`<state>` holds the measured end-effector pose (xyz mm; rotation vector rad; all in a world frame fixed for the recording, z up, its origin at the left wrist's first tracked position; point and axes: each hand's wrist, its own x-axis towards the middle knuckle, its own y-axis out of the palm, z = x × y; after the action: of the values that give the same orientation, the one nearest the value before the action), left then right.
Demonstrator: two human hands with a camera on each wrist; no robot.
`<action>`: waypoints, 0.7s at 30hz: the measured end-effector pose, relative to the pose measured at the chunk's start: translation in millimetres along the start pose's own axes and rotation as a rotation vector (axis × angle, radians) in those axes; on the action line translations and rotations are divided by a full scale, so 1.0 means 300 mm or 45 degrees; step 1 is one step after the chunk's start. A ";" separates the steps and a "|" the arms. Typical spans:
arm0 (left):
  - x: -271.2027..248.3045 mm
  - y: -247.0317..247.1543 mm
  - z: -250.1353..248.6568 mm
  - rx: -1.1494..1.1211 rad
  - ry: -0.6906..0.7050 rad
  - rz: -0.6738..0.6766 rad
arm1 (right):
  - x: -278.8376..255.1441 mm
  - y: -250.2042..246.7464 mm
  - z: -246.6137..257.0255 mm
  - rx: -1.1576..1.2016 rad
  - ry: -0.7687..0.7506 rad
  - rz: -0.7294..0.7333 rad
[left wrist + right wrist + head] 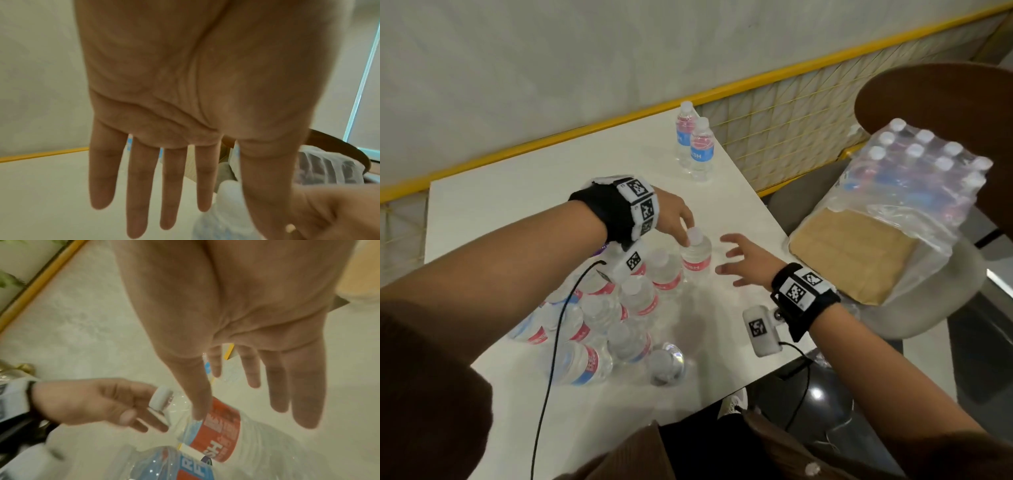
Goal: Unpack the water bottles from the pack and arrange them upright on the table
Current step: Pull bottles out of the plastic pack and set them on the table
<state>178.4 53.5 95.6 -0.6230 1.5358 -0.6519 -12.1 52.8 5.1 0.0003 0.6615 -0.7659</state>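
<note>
Standing upright on the bench (524,205): water bottle (697,255), at the far end of a cluster of bottles (637,298), some lying down. Touching its cap (694,235) with left hand (674,214), fingers straight, thumb alongside. Hovering right hand (748,260) just beside it, fingers spread, grasping nothing. Resting on a chair (945,102) beside the bench: pack (914,178), wrapper partly emptied.

Front bottle (697,253): clear, white cap, red label, upright.
Bottle cluster (635,298): upright, packed close beside it.
Far pair (695,144): upright, side by side, blue labels.
Pack (914,178): torn shrink-wrap, bottles inside.
</note>
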 end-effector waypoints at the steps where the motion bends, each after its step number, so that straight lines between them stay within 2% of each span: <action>1: -0.009 0.010 0.017 0.024 -0.011 0.044 | 0.010 0.006 0.006 0.024 -0.037 0.004; 4: -0.026 0.047 0.054 0.087 -0.038 0.196 | 0.036 0.044 0.019 0.106 -0.101 0.077; 6: -0.032 0.064 0.068 0.073 -0.017 0.229 | 0.049 0.069 0.024 0.060 -0.102 0.095; 17: -0.021 0.055 0.086 0.056 0.004 0.248 | 0.022 0.048 -0.025 -0.043 -0.097 0.175; 21: 0.010 0.030 0.039 0.082 -0.011 0.174 | 0.012 0.052 -0.050 -0.044 -0.050 0.247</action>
<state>189.8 57.1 86.6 -0.4673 1.5285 -0.5911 -8.6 65.3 -12.5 0.0175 0.6270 -0.5666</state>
